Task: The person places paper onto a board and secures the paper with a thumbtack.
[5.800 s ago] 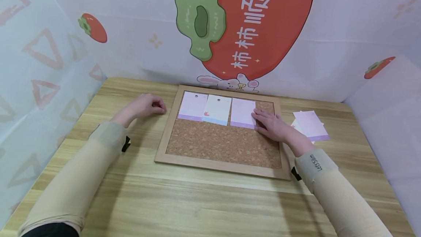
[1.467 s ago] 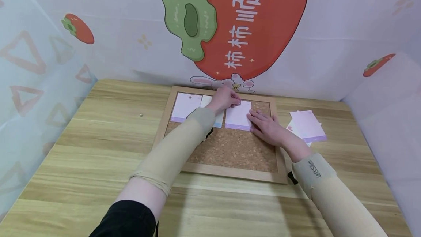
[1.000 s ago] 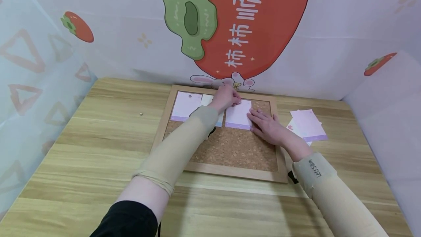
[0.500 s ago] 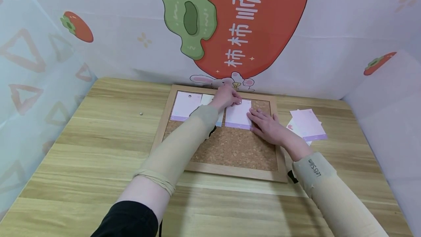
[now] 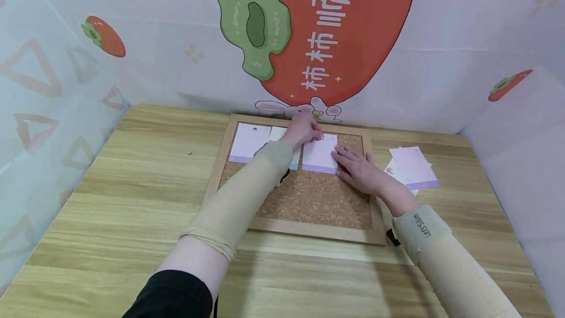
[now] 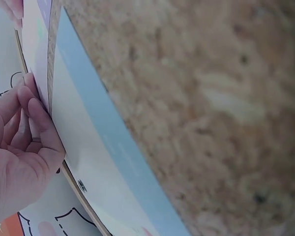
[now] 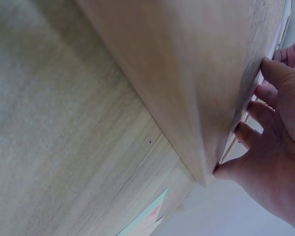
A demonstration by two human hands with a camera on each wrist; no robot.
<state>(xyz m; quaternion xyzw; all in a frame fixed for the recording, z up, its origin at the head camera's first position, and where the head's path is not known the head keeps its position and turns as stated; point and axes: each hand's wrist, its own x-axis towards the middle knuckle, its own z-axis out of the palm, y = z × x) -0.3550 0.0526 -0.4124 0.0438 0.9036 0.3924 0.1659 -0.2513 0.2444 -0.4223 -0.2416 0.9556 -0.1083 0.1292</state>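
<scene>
A framed cork board [image 5: 318,200] lies on the table with several cards along its top. At the upper edge of the third card [image 5: 319,158], purple-striped, my left hand [image 5: 302,130] pinches a small silver thumbtack [image 5: 322,137]. My right hand [image 5: 359,170] rests on that card's right edge and the cork, fingers spread. The first card [image 5: 249,142] has a tack near its top. Under my left wrist, the blue-striped card [image 6: 108,137] is partly covered; the left wrist view shows a tack [image 6: 82,185] in it.
Another silver tack [image 5: 190,152] sits on the table left of the board. Right of the board, a few loose cards [image 5: 414,167] lie overlapping. A printed cloth backdrop [image 5: 167,72] stands behind the table, with side panels left and right.
Since the earliest frame, my left hand has moved from the table at left to the third card's top. Over the last second or so, both hands have stayed nearly still.
</scene>
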